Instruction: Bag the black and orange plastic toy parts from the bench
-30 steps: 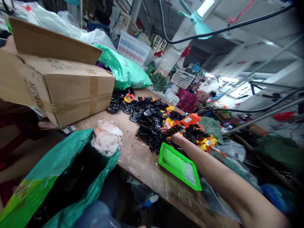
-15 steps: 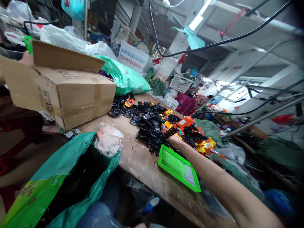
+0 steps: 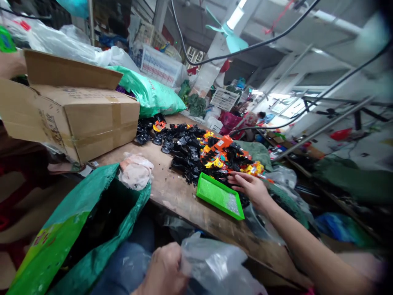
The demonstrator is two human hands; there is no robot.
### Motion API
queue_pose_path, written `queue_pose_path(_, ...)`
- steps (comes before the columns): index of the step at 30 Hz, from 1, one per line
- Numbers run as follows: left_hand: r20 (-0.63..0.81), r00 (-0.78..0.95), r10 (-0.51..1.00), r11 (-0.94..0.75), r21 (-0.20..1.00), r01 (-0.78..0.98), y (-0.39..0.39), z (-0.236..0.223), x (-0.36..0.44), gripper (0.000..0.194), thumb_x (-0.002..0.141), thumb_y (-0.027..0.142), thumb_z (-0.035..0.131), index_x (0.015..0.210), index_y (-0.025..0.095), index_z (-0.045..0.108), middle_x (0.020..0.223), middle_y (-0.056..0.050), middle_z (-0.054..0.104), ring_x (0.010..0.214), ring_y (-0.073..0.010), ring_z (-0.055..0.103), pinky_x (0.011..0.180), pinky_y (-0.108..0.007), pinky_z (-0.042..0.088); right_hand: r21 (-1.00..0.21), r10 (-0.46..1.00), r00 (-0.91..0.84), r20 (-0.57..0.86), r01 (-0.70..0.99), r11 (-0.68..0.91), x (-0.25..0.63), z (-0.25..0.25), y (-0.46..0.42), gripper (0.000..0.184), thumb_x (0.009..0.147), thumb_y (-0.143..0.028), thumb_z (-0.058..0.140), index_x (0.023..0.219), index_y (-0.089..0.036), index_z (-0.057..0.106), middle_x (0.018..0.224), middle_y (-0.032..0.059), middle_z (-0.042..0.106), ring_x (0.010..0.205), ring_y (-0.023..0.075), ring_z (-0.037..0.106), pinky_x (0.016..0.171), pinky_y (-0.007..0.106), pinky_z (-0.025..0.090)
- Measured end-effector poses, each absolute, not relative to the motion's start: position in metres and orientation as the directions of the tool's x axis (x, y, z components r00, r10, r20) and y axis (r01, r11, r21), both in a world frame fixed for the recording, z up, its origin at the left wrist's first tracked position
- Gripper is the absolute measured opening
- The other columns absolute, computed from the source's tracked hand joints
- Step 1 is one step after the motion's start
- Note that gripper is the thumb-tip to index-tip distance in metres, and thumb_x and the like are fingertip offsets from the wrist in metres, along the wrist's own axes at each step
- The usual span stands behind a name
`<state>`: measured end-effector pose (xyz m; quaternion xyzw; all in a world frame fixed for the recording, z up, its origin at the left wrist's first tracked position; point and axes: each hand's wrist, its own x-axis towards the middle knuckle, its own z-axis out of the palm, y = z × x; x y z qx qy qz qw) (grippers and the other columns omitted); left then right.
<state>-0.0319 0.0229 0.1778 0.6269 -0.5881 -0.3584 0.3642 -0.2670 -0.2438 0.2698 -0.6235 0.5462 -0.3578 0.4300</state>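
Observation:
My right hand hovers open and empty beside the green tray, its fingers stretched toward the heap of black, orange and yellow toy parts. An orange toy piece lies on top of that heap. Low in front of me, my left hand is closed on a clear plastic bag in my lap. The tray holds a small patch of clear bits at its near corner.
A large cardboard box sits at the table's left end, with a full green sack behind it. An open green woven bag stands below the wooden table, near a crumpled pale bag. Cables hang overhead.
My right hand has let go of the orange toy piece onto the heap and pulled back to the tray. My left hand with the clear bag has come into view.

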Motion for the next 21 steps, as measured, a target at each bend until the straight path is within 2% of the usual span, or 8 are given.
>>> queue_pose_path(2,0.000,0.075,-0.997,-0.035,0.883,-0.467,0.025,0.186,-0.030,0.027,0.084,0.025,0.046,0.062,0.018,0.061,0.068,-0.005,0.068,0.063,-0.0136,0.061,0.055,-0.021,0.038,-0.929,-0.987,0.160,0.034,-0.360,-0.090,-0.279,0.280,-0.200,0.038,0.080,-0.044,0.068,0.108,-0.020,0.067,0.100,0.0092,0.072,0.089,0.0201,0.069,0.071,0.028,0.059)
queue_pose_path(5,0.022,0.104,-0.994,-0.027,0.894,-0.446,0.030,0.194,-0.026,0.025,0.082,0.027,0.051,0.062,0.017,0.063,0.067,-0.005,0.067,0.064,-0.0139,0.060,0.059,-0.021,0.042,-0.888,-0.971,0.213,0.111,-0.418,-0.194,-0.294,0.289,-0.134,0.040,0.085,-0.049,0.061,0.114,-0.022,0.065,0.103,0.0091,0.071,0.096,0.0221,0.067,0.079,0.033,0.059)
queue_pose_path(8,0.007,0.154,-0.988,-0.057,0.910,-0.410,0.035,0.193,-0.023,0.021,0.080,0.027,0.055,0.068,0.015,0.068,0.070,-0.004,0.069,0.067,-0.0150,0.061,0.063,-0.022,0.046,-0.802,-0.931,0.343,0.123,-0.519,-0.297,-0.309,0.289,-0.081,0.047,0.088,-0.052,0.054,0.127,-0.026,0.058,0.121,0.0098,0.065,0.112,0.0252,0.061,0.094,0.039,0.053)
queue_pose_path(10,-0.029,0.186,-0.982,-0.096,0.926,-0.366,0.039,0.191,-0.021,0.018,0.077,0.026,0.057,0.071,0.014,0.069,0.072,-0.003,0.070,0.068,-0.0156,0.061,0.064,-0.023,0.047,-0.730,-0.890,0.449,0.081,-0.582,-0.360,-0.320,0.281,-0.054,0.063,0.082,-0.054,0.062,0.137,-0.028,0.048,0.138,0.0092,0.052,0.126,0.0285,0.051,0.104,0.044,0.046)
queue_pose_path(12,-0.075,0.207,-0.975,-0.136,0.944,-0.300,0.044,0.191,-0.018,0.016,0.074,0.025,0.059,0.074,0.013,0.069,0.073,-0.003,0.070,0.070,-0.0166,0.062,0.065,-0.023,0.048,-0.676,-0.866,0.500,0.020,-0.631,-0.381,-0.332,0.266,-0.034,0.086,0.071,-0.050,0.075,0.145,-0.028,0.037,0.149,0.0088,0.040,0.135,0.0317,0.039,0.110,0.048,0.038)
queue_pose_path(15,-0.137,0.231,-0.963,-0.187,0.959,-0.213,0.054,0.194,-0.012,0.019,0.074,0.025,0.059,0.082,0.012,0.071,0.078,-0.003,0.073,0.076,-0.0175,0.064,0.068,-0.023,0.050,-0.705,-0.886,0.454,-0.096,-0.659,-0.261,-0.348,0.236,-0.011,0.107,0.058,-0.038,0.086,0.149,-0.029,0.030,0.152,0.0095,0.035,0.139,0.0339,0.034,0.109,0.048,0.039)
queue_pose_path(19,-0.171,0.327,-0.930,-0.248,0.946,-0.210,0.065,0.196,-0.003,0.018,0.072,0.023,0.062,0.081,0.012,0.073,0.074,-0.001,0.073,0.068,-0.0147,0.061,0.066,-0.022,0.050,-0.802,-0.846,0.432,-0.313,-0.597,-0.008,-0.363,0.198,0.016,0.117,0.052,-0.030,0.087,0.150,-0.033,0.023,0.152,0.0095,0.035,0.138,0.0347,0.036,0.104,0.048,0.043)
queue_pose_path(21,-0.153,0.352,-0.924,-0.236,0.950,-0.205,0.069,0.197,-0.002,0.016,0.070,0.022,0.065,0.080,0.012,0.073,0.072,0.000,0.072,0.061,-0.0120,0.057,0.062,-0.021,0.049,-0.824,-0.819,0.450,-0.356,-0.565,0.048,-0.365,0.179,0.027,0.120,0.049,-0.029,0.087,0.150,-0.033,0.022,0.152,0.0093,0.035,0.136,0.0349,0.039,0.105,0.048,0.043)
